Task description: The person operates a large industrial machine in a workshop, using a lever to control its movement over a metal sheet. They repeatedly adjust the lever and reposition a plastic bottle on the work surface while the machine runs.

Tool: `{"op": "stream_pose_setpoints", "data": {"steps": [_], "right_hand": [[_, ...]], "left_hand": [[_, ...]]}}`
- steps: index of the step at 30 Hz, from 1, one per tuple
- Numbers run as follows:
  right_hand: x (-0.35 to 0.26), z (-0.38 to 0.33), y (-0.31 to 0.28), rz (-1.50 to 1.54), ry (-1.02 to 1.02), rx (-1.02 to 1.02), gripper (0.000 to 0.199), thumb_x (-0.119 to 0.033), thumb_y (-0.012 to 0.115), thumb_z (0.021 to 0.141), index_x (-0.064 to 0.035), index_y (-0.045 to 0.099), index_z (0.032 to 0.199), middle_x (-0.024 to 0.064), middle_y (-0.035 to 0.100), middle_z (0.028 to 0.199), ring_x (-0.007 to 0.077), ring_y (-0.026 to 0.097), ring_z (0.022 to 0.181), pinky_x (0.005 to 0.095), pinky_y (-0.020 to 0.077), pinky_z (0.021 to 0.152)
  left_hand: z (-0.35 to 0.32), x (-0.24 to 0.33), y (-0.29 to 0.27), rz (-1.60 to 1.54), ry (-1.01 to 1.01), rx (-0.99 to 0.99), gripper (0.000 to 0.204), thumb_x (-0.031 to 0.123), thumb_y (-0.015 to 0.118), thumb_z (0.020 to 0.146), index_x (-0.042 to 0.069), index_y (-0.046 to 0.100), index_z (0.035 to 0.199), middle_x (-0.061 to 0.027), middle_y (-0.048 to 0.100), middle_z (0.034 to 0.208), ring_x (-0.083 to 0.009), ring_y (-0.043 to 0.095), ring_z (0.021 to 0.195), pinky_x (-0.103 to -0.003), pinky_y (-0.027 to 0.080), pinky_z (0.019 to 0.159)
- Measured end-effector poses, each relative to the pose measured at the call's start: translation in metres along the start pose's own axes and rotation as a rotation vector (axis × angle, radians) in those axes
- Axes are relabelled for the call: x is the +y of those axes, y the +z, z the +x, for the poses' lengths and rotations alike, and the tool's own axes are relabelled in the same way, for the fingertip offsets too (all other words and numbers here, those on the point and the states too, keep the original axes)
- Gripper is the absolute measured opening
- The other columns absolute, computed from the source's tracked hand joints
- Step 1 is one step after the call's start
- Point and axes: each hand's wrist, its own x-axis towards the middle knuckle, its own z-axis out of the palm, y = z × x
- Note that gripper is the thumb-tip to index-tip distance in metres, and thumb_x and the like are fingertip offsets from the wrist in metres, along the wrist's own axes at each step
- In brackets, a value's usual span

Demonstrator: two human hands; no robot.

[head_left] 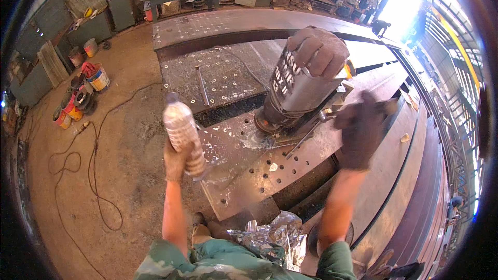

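Observation:
My left hand (176,159), in a brownish work glove, is wrapped round a clear, ribbed plastic bottle (182,129) with a dark cap. The bottle leans a little and is held off the left edge of the steel bench. In a dark work glove, my right hand (361,132) hovers over the right side of the bench, its fingers smeared by motion. Between the hands a dark metal cylinder (295,85) with white lettering stands tilted on the steel plate (244,153). Over its top lies a loose dark glove (317,52). A metal rod tool (311,134) leans near its base.
A steel rod (202,85) lies on the perforated bench plate (233,72). Crumpled silvery plastic (275,236) is near my body. Buckets (96,77) and a looped cable (96,176) are on the floor to the left. Long steel beams (415,192) run along the right.

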Motion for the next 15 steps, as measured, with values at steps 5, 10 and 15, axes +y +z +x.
{"op": "stream_pose_setpoints", "data": {"steps": [5,10,15], "right_hand": [[0.057,0.144,-0.168,0.287,-0.006,-0.088,0.055,-0.053,0.067,0.102,-0.0083,0.061,0.133,-0.0080,0.042,0.073,0.0042,0.038,0.057,0.0196,0.0355,0.053],[0.180,0.185,-0.262,-1.337,-0.299,0.150,0.063,-0.044,0.065,0.103,0.0057,0.053,0.140,0.0159,0.072,0.103,0.0287,0.071,0.082,0.0421,0.0549,0.073],[0.292,0.212,-0.337,-1.496,0.190,0.460,0.064,-0.055,0.063,0.100,0.0053,0.067,0.120,0.0210,0.075,0.108,0.0308,0.073,0.088,0.0485,0.0551,0.080]], "left_hand": [[0.112,-0.032,0.002,0.132,0.205,0.176,0.081,0.025,0.089,0.078,0.000,0.052,0.146,-0.0180,0.068,0.134,-0.0301,0.067,0.121,-0.042,0.052,0.106],[0.205,-0.057,0.026,0.143,0.281,0.242,0.079,0.025,0.089,0.078,0.004,0.053,0.145,-0.0142,0.069,0.135,-0.0290,0.067,0.121,-0.041,0.050,0.106],[0.260,-0.086,0.076,0.132,0.201,0.266,0.072,0.022,0.089,0.079,0.006,0.056,0.141,-0.0122,0.073,0.129,-0.0270,0.070,0.114,-0.041,0.053,0.099]]}}
